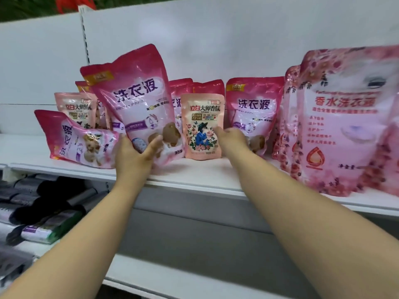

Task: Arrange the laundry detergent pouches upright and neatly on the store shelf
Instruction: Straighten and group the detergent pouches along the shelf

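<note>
Pink glossy plastic pouch, white panel, purple characters (138, 106): tilted, top leaning left, base on white shelf (194, 175), just left of small peach floral pouch (201, 126).
Left hand (133, 156): fingers curled round the tilted pouch's lower part, thumb across its front.
Right hand (231, 137): at the peach pouch's right edge, fingers partly hidden; pinch or touch, cannot tell.
Step tip: likely rotate the top rightward, seat the base flat, front facing out.
Fallen pouch (79, 141): lies slumped, further left of the peach pouch.
</note>
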